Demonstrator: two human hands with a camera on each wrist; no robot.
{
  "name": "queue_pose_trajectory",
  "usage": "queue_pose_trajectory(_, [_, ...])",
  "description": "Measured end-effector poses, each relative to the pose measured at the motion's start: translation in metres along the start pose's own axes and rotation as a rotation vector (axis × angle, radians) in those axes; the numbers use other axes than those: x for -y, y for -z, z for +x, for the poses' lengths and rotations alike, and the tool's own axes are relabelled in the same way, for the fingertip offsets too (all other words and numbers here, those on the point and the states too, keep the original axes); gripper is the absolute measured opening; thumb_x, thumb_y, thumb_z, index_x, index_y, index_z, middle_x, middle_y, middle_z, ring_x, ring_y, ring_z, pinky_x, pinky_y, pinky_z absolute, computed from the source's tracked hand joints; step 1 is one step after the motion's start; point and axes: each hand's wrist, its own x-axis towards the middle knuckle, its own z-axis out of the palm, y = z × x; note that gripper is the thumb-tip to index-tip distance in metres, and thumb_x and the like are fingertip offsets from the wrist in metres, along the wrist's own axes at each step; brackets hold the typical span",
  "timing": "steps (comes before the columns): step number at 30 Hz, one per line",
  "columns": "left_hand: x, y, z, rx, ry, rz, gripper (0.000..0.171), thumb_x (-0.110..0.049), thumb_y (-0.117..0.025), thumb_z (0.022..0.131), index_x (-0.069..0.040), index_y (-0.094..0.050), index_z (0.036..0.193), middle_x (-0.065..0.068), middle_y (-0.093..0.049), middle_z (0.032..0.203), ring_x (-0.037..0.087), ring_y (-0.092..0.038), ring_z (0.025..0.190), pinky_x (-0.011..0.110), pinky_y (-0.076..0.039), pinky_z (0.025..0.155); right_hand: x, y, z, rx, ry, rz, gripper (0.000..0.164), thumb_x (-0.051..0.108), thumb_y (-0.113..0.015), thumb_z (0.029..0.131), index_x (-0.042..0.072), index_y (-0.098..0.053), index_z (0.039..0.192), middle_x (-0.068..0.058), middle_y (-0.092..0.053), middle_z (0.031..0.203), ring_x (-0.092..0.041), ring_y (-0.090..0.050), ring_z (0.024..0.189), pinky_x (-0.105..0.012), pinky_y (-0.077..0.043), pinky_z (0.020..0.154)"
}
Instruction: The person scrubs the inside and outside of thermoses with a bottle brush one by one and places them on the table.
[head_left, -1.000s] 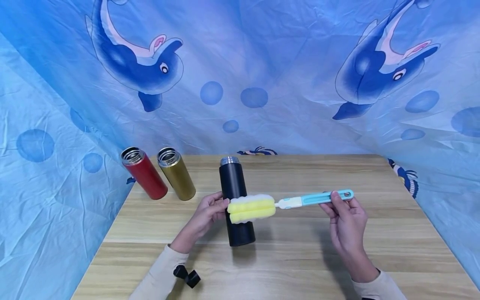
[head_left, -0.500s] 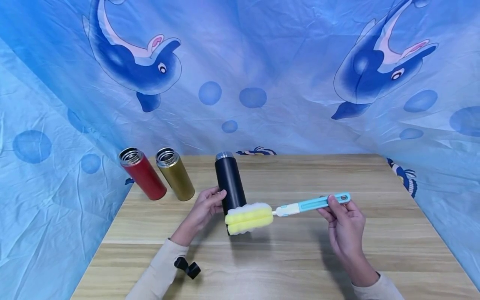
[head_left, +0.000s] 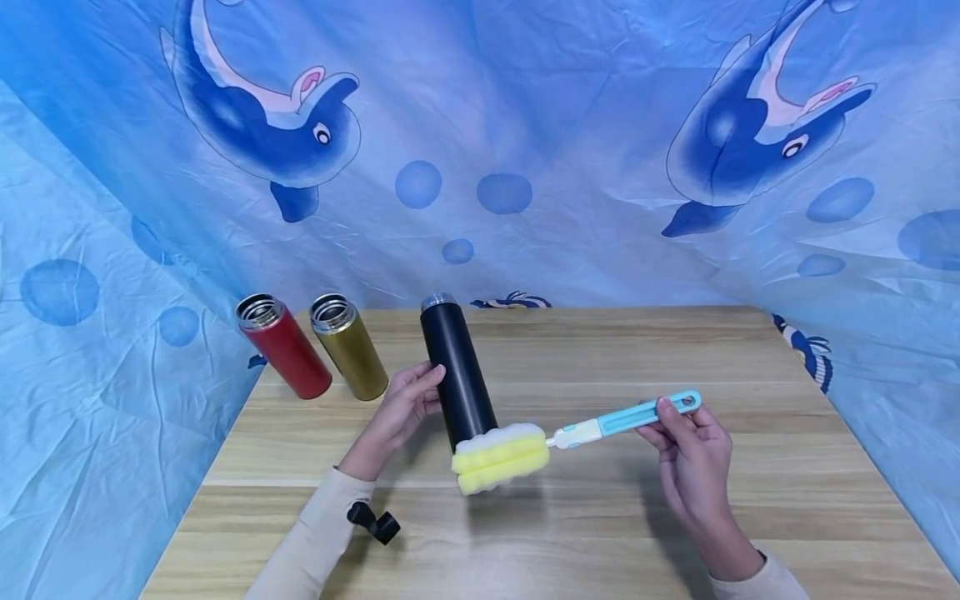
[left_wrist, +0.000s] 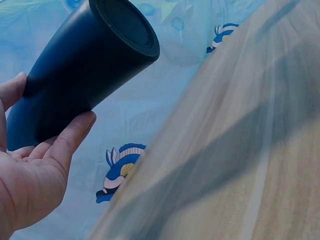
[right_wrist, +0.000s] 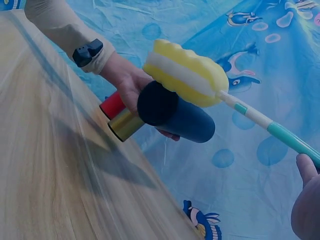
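Note:
My left hand (head_left: 401,408) grips a black thermos bottle (head_left: 459,367) around its side, thumb on the near face. The bottle is held off the table, its silver threaded neck at the far end and its base toward me, as the left wrist view shows the base (left_wrist: 131,27). My right hand (head_left: 697,467) pinches the turquoise handle of a bottle brush (head_left: 581,432) near its looped end. The yellow and white sponge head (right_wrist: 187,72) points left and overlaps the bottle's lower end in the head view.
An uncapped red bottle (head_left: 288,350) and an uncapped gold bottle (head_left: 351,350) stand at the table's back left. The wooden table (head_left: 637,346) is backed by a blue dolphin-print cloth (head_left: 585,250). A black device (head_left: 373,522) sits on the left sleeve.
The black bottle has moved up and slightly left, away from me, with my left hand. The brush head has dropped toward the bottle's base as the brush tilted; the right hand has barely shifted.

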Motion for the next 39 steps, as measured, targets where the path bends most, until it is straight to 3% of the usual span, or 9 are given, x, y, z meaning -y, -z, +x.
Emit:
queue_pose_trajectory(11, [-0.005,-0.003,0.0,-0.011,-0.004,-0.057,0.036,-0.017,-0.054,0.105,0.007,-0.049,0.132,0.004,-0.077,0.103,0.015,-0.075,0.088,0.029,-0.061,0.077,-0.008,0.004,-0.001,0.056,-0.001,-0.045,0.018,-0.017,-0.051,0.098,-0.007,-0.065,0.095,-0.015,-0.075,0.085,-0.021,-0.077,0.075,-0.031,-0.059,0.071])
queue_pose_trajectory(17, [-0.008,-0.007,-0.004,-0.027,-0.025,-0.069,0.041,-0.012,-0.055,0.103,0.007,-0.045,0.137,0.004,-0.077,0.103,0.014,-0.075,0.087,0.029,-0.061,0.076,-0.013,0.006,-0.002,0.048,0.063,-0.093,0.015,-0.019,-0.053,0.095,-0.009,-0.064,0.095,-0.017,-0.076,0.085,-0.021,-0.077,0.075,-0.032,-0.06,0.07])
queue_pose_trajectory(22, [-0.01,-0.01,-0.006,-0.036,-0.05,-0.047,0.048,-0.009,-0.057,0.101,0.009,-0.041,0.142,0.003,-0.077,0.104,0.015,-0.076,0.089,0.031,-0.062,0.077,-0.013,0.007,-0.003,0.063,0.103,-0.047,0.014,-0.023,-0.052,0.094,-0.014,-0.063,0.095,-0.021,-0.075,0.084,-0.024,-0.077,0.076,-0.033,-0.061,0.068])
queue_pose_trajectory(27, [-0.011,-0.013,-0.007,-0.069,-0.072,-0.047,0.037,-0.008,-0.055,0.101,0.005,-0.047,0.135,0.003,-0.078,0.1,0.015,-0.076,0.085,0.03,-0.062,0.072,-0.008,0.009,-0.004,0.091,0.083,0.022,0.014,-0.02,-0.049,0.097,-0.014,-0.061,0.099,-0.022,-0.074,0.089,-0.027,-0.077,0.079,-0.032,-0.06,0.072])
queue_pose_trajectory(30, [-0.012,-0.015,-0.008,-0.098,-0.081,-0.056,0.03,-0.007,-0.056,0.1,0.003,-0.052,0.128,0.003,-0.078,0.098,0.015,-0.075,0.083,0.029,-0.062,0.07,-0.008,0.011,-0.003,0.07,0.075,0.048,0.013,-0.019,-0.049,0.097,-0.015,-0.061,0.1,-0.023,-0.074,0.089,-0.028,-0.077,0.079,-0.032,-0.06,0.072])
queue_pose_trajectory(39, [-0.012,-0.018,-0.011,-0.13,-0.105,-0.028,0.034,-0.003,-0.057,0.097,0.003,-0.052,0.13,0.002,-0.077,0.1,0.015,-0.075,0.085,0.029,-0.061,0.073,-0.016,0.014,-0.001,0.008,0.088,-0.064,0.015,-0.019,-0.052,0.096,-0.009,-0.063,0.095,-0.017,-0.075,0.084,-0.023,-0.077,0.075,-0.032,-0.059,0.071])
